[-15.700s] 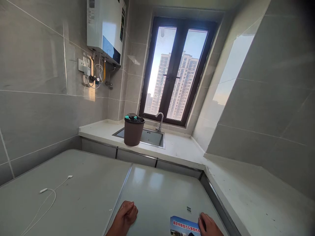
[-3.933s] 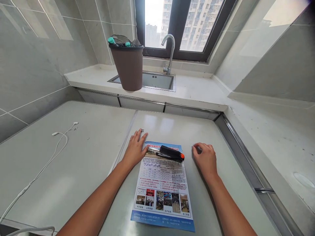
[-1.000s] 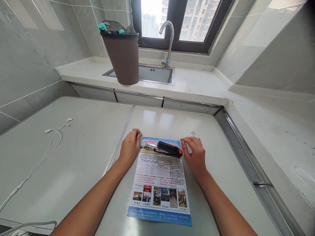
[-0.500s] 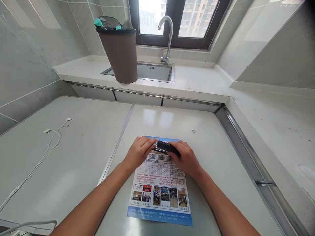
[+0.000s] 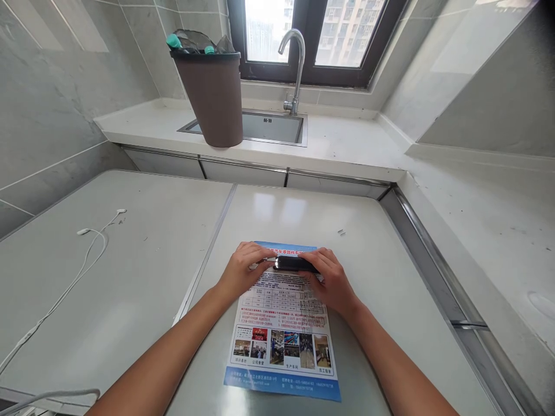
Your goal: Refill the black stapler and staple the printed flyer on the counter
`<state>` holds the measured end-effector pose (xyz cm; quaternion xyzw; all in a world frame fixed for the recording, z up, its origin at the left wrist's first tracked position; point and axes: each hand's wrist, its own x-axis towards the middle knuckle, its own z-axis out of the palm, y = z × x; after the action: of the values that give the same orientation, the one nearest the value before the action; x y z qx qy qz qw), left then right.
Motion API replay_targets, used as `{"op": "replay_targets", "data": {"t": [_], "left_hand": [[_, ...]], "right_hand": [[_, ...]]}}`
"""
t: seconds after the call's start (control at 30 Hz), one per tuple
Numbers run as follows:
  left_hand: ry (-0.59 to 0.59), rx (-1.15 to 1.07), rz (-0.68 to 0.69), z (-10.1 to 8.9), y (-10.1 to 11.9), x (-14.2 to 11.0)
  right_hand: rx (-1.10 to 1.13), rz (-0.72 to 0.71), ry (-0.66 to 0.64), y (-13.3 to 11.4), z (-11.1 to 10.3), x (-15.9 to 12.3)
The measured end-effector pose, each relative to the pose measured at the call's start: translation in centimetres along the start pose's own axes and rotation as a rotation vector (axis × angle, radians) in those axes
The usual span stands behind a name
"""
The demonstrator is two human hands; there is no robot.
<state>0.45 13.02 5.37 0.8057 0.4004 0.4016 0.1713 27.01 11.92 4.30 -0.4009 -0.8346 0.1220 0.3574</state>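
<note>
A printed flyer [image 5: 284, 329] with a blue border lies flat on the pale grey table top [image 5: 303, 219] in front of me. A black stapler [image 5: 293, 263] lies across the flyer's upper part. My left hand [image 5: 243, 271] grips its left end with curled fingers. My right hand [image 5: 332, 283] is closed over its right end, hiding the orange tip. Both forearms reach in from the bottom edge.
A brown bin [image 5: 214, 86] with a bag and bottles stands at the sink [image 5: 269, 127] below a tap [image 5: 295, 63] and window. A white earphone cable [image 5: 87, 242] trails over the left table. Loose staples [image 5: 341, 232] lie beyond the flyer. A metal rail [image 5: 433, 271] runs along the right.
Both hands closed in on the stapler from either side of the flyer and now grip its two ends; the stapler has turned level and the orange tip is covered.
</note>
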Motion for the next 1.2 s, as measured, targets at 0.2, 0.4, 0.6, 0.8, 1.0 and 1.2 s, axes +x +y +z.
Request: {"op": "replay_targets", "data": {"t": [0.2,0.4,0.6,0.8,1.0,1.2], "left_hand": [[-0.049,-0.020,0.041,0.3,-0.5,-0.1],[-0.078,-0.020,0.107,0.4,-0.7,0.0],[-0.078,0.015,0.101,0.4,-0.2,0.2],[-0.105,0.018,0.033,0.5,0.0,0.3],[-0.126,0.018,0.030,0.5,-0.1,0.1],[-0.147,0.007,0.001,0.1,0.5,0.4]], "right_hand": [[0.101,0.017,0.022,0.1,-0.2,0.0],[0.160,-0.012,0.039,0.0,-0.2,0.1],[0.175,-0.010,0.028,0.0,-0.2,0.1],[0.181,-0.020,0.023,0.1,-0.2,0.1],[0.194,-0.014,0.022,0.0,-0.2,0.1],[0.247,0.017,0.037,0.1,-0.4,0.2]]}}
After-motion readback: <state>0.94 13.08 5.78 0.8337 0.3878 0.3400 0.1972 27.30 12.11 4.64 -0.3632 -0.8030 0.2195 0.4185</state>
